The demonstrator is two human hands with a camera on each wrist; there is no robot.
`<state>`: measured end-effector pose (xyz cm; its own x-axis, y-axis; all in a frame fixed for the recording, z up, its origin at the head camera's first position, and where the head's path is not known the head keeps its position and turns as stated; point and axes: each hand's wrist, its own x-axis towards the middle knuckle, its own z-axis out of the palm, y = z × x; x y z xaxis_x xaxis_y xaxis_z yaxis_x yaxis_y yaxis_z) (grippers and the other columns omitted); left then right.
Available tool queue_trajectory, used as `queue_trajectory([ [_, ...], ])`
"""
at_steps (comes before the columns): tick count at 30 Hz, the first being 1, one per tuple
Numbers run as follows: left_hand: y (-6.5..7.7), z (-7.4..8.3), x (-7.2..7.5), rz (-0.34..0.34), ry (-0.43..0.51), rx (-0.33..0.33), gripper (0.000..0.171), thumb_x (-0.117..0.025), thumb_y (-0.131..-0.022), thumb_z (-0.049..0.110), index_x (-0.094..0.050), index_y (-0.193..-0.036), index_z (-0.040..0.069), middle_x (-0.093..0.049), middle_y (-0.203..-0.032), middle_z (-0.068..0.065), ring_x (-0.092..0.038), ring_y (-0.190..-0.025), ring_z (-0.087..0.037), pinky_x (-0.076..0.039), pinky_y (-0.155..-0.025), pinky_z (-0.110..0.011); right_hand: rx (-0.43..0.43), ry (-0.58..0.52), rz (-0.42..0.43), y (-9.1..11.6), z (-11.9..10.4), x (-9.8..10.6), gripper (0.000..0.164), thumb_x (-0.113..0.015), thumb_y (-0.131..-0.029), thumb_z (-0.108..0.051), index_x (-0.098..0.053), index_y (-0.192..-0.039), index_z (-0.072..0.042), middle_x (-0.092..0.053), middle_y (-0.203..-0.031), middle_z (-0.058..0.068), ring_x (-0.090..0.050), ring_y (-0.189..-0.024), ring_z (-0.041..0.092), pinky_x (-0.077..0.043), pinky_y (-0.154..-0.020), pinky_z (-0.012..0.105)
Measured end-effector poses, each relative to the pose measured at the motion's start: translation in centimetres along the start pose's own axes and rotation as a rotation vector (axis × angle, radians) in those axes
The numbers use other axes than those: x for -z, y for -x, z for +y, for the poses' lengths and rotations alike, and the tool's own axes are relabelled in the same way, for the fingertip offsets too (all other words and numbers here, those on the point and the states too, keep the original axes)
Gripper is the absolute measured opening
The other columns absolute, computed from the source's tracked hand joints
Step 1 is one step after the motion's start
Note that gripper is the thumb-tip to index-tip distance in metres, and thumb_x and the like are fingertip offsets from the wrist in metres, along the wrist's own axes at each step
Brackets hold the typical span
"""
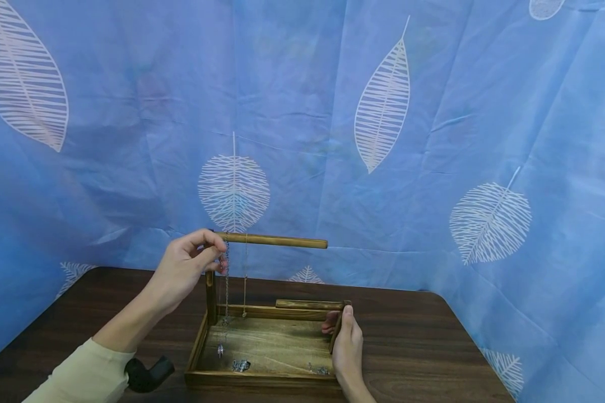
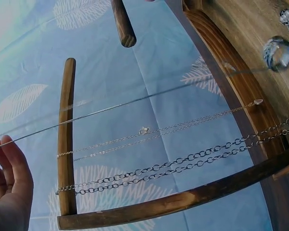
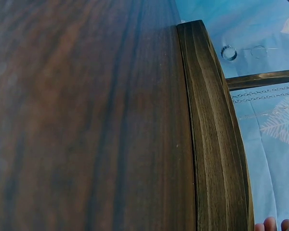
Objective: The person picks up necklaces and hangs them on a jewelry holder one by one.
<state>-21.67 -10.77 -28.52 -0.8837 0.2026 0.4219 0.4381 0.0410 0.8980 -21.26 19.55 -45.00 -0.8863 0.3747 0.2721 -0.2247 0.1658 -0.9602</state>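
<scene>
My left hand (image 1: 186, 266) is raised at the left end of the long top bar (image 1: 282, 241) of a wooden jewelry stand. Its thumb and fingertips pinch a thin necklace (image 2: 111, 107), which stretches down to a silver ring (image 2: 279, 53) hanging over the tray. A fine necklace (image 2: 183, 126) with a small pendant and a thicker chain (image 2: 183, 161) are draped on that bar. At the stand's right side, my right hand (image 1: 349, 352) grips the shorter post, thumb outside and fingers inside. The right wrist view shows only its fingertips (image 3: 270, 223), low in the corner.
The stand's shallow tray (image 1: 262, 380) sits on a dark wooden table (image 1: 413, 336). Inside lie a heap of silver chain (image 1: 241, 365) and a smaller piece of jewelry (image 1: 322, 370). A short bar (image 1: 310, 305) tops the right post. Near the left sleeve is a black curved object (image 1: 148, 374). Blue leaf-patterned cloth (image 1: 302, 112) hangs behind.
</scene>
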Motion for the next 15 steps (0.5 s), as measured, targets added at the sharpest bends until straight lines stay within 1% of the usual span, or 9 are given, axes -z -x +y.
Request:
queue_trajectory([
  [5,0.02,-0.11,0.23,-0.011,0.006,0.021,0.015,-0.049,-0.106,0.007,-0.06,-0.102,-0.002,-0.054,-0.097,-0.028,-0.063,-0.074,-0.03,-0.058,-0.068,-0.042,0.001,0.006,-0.003,-0.01,-0.11,0.03,0.065,-0.023,-0.111,-0.045,-0.065,-0.103,0.004,-0.064,-0.084,0.017,-0.064,-0.077,0.03,-0.057,-0.074,0.041],
  [7,0.01,-0.12,0.3,-0.018,0.014,0.026,0.015,-0.049,-0.106,0.006,-0.06,-0.102,-0.002,-0.052,-0.099,-0.031,-0.063,-0.073,-0.031,-0.058,-0.068,-0.043,-0.001,0.006,-0.002,-0.01,-0.15,0.04,0.065,-0.023,-0.111,-0.045,-0.066,-0.103,0.004,-0.064,-0.084,0.017,-0.064,-0.077,0.029,-0.057,-0.074,0.041],
  [10,-0.03,-0.09,0.36,-0.031,0.05,0.045,0.015,-0.048,-0.106,0.006,-0.06,-0.103,-0.003,-0.051,-0.1,-0.031,-0.063,-0.074,-0.031,-0.059,-0.071,-0.043,-0.007,0.011,-0.005,0.01,-0.2,0.06,0.066,-0.023,-0.111,-0.046,-0.066,-0.103,0.003,-0.064,-0.085,0.016,-0.064,-0.077,0.029,-0.057,-0.074,0.041],
  [15,-0.09,0.18,0.41,-0.046,0.101,0.091,0.014,-0.051,-0.107,0.01,-0.06,-0.107,-0.001,-0.055,-0.098,-0.023,-0.065,-0.082,-0.03,-0.058,-0.079,-0.044,-0.019,0.015,-0.006,0.06,-0.19,0.03,0.067,-0.023,-0.111,-0.046,-0.065,-0.105,0.005,-0.064,-0.085,0.016,-0.064,-0.078,0.032,-0.056,-0.074,0.041],
])
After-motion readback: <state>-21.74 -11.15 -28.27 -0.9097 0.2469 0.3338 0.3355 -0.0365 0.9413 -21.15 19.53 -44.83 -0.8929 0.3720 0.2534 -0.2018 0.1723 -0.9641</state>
